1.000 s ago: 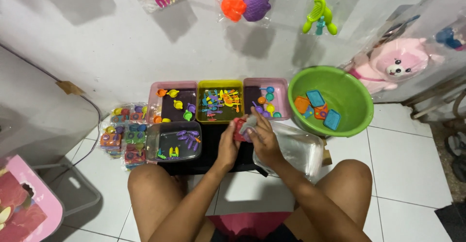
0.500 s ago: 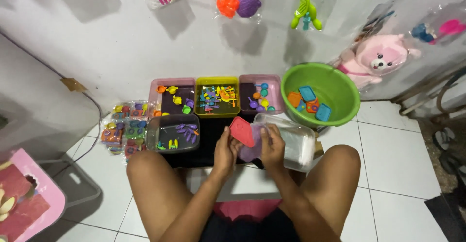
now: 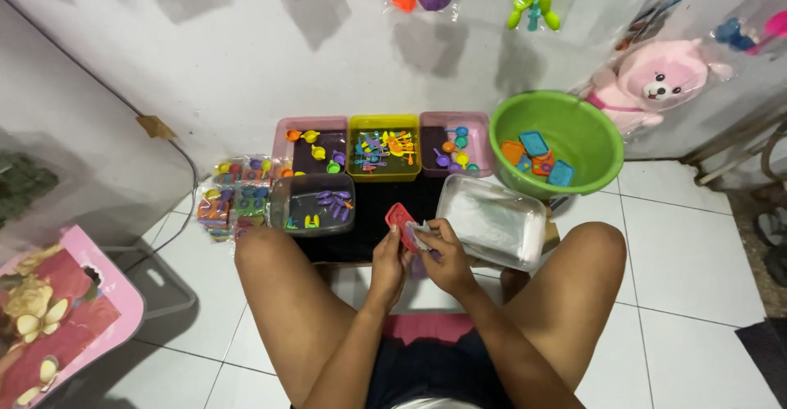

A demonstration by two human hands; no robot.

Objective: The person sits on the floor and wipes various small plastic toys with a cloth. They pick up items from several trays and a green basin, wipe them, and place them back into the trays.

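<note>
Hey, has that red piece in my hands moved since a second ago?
Yes. The red piece has come down toward the person's lap, away from the row of trays it was raised near.

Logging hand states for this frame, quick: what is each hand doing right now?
Left hand: closed on a small red flat toy piece.
Right hand: fingers curled at the same piece, pinching something pale; what it is cannot be told.

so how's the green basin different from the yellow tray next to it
The green basin is round and deep; the yellow tray is square and shallow. The green basin is larger and holds a few flat orange and blue pieces, while the yellow tray is crowded with tiny mixed-colour pieces. Both sit on the floor by the wall, open-topped.
</note>
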